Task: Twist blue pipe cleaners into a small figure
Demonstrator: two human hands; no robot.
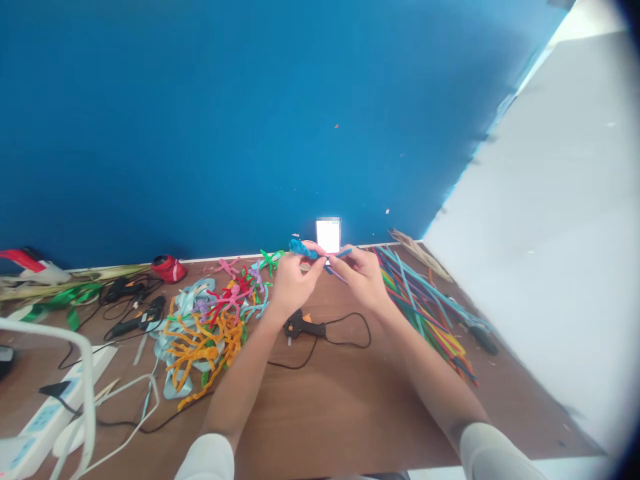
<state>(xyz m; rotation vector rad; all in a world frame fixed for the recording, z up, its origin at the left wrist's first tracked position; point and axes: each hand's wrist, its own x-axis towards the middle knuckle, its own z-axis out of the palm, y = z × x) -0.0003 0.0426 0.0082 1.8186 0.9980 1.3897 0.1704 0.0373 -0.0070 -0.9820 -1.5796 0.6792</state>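
Both hands are raised over the back of the table, close together, in front of a bright white screen (329, 236). My left hand (296, 277) pinches a blue pipe cleaner figure (301, 249), whose thick coiled end sticks out to the upper left. My right hand (363, 272) is closed on the thin blue strands at the figure's other side, thumb and fingertips meeting near the left thumb. The exact join between the fingertips is hidden. Below the hands lies a black glue gun (305, 326) with an orange trigger and a cable.
Left of the hands is a pile of twisted pipe cleaner figures (200, 347). Loose coloured pipe cleaners (425, 300) lie to the right. Farther left are more glue guns (143, 319), a red tape roll (169, 269), cables and a white power strip (65, 407). A blue wall (250, 120) bounds the back.
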